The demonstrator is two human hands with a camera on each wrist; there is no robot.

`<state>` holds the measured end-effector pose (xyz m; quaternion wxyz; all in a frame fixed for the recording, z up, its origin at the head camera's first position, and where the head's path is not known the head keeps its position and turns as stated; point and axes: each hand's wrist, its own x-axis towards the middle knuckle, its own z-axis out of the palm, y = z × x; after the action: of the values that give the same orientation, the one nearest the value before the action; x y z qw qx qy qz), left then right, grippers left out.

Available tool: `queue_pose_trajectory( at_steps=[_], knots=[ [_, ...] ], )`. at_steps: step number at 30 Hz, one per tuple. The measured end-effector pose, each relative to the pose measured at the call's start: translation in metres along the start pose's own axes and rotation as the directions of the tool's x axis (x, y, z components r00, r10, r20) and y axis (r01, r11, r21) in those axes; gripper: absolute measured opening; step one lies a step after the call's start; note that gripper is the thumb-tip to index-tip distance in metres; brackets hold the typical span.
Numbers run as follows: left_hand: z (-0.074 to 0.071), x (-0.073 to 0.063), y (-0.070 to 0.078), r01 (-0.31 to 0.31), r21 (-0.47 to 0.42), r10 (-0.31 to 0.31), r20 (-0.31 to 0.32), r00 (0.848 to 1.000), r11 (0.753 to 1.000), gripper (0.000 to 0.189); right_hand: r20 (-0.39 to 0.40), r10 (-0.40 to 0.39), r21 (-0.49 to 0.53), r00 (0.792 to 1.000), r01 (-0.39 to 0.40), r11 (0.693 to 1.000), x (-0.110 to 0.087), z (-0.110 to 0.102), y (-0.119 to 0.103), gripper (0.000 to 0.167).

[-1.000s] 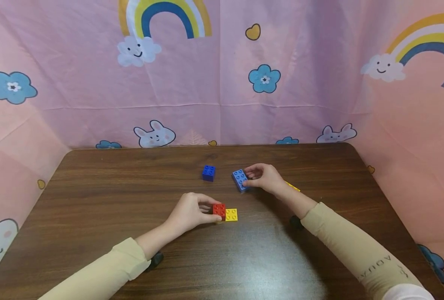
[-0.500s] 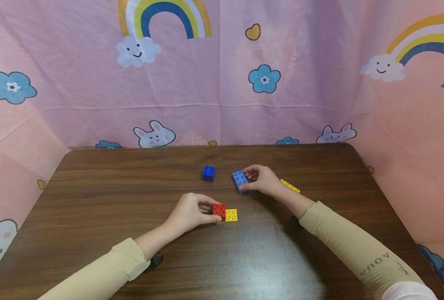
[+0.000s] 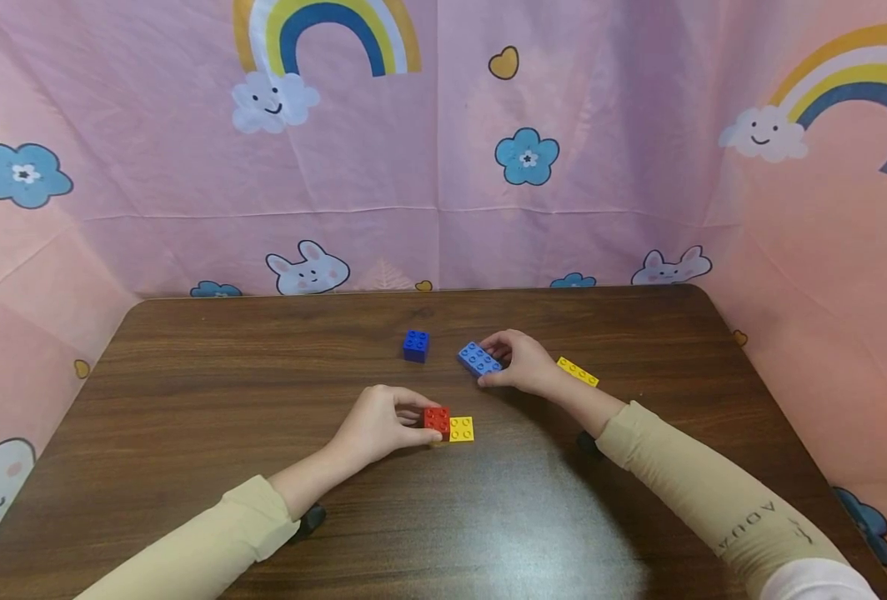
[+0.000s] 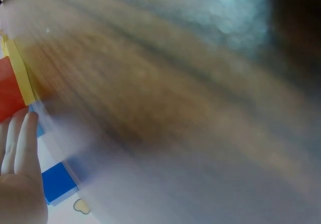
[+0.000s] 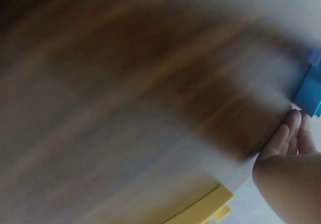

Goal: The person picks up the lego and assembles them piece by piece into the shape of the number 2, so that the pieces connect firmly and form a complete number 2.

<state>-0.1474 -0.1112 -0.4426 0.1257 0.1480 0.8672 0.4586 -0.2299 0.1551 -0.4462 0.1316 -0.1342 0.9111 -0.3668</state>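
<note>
My left hand [image 3: 378, 423] holds a red toy brick [image 3: 437, 422] between thumb and fingers. This red brick sits on the left part of a yellow brick [image 3: 462, 429], whose right studs stay visible. Farther back, my right hand [image 3: 522, 363] grips a light blue brick [image 3: 478, 359] at its right end, thumb on the near side. That brick lies at a slant, its several studs facing up. In the left wrist view the red brick [image 4: 10, 89] shows above the fingers; in the right wrist view the light blue brick [image 5: 309, 92] is at the fingertips.
A dark blue brick [image 3: 416, 346] stands behind the red one, left of the light blue brick. Beside my right wrist lies another yellow brick [image 3: 578, 372]. The brown wooden table [image 3: 263, 350] ends at a pink patterned cloth [image 3: 383, 183].
My right hand has turned the light blue brick so that it slants more sideways, and has shifted slightly left. More of the yellow brick by the wrist shows. The left hand stays put.
</note>
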Motion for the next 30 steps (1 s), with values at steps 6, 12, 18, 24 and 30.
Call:
queue_pose_trajectory(
  at_steps=[6, 12, 18, 24, 30],
  knots=[
    [-0.0007, 0.0002, 0.0001, -0.002, -0.003, 0.002, 0.003, 1.000, 1.000, 0.033, -0.018, -0.008, -0.025, 1.000, 0.008, 1.000, 0.0010, -0.0003, -0.0013, 0.051],
    [-0.0001, 0.0000, -0.0002, 0.008, -0.023, -0.008, 0.005, 1.000, 1.000, 0.033, -0.034, 0.015, -0.062, 0.999, -0.017, 0.998, 0.0045, 0.0005, -0.0063, 0.051],
    [0.0009, 0.0006, -0.0025, 0.008, -0.025, -0.008, 0.004, 1.000, 1.000, 0.033, -0.050, 0.033, -0.057, 0.998, -0.035, 0.998, 0.0071, 0.0015, -0.0077, 0.047],
    [0.0003, 0.0000, -0.0016, 0.016, -0.020, -0.016, 0.000, 1.000, 1.000, 0.034, -0.055, 0.015, -0.056, 0.998, -0.019, 0.998, 0.0074, -0.0001, -0.0087, 0.042],
    [0.0002, -0.0003, -0.0015, 0.012, -0.019, -0.012, -0.002, 1.000, 1.000, 0.033, -0.057, 0.006, -0.041, 0.998, -0.009, 0.999, 0.0058, -0.0006, -0.0080, 0.038]
  ],
)
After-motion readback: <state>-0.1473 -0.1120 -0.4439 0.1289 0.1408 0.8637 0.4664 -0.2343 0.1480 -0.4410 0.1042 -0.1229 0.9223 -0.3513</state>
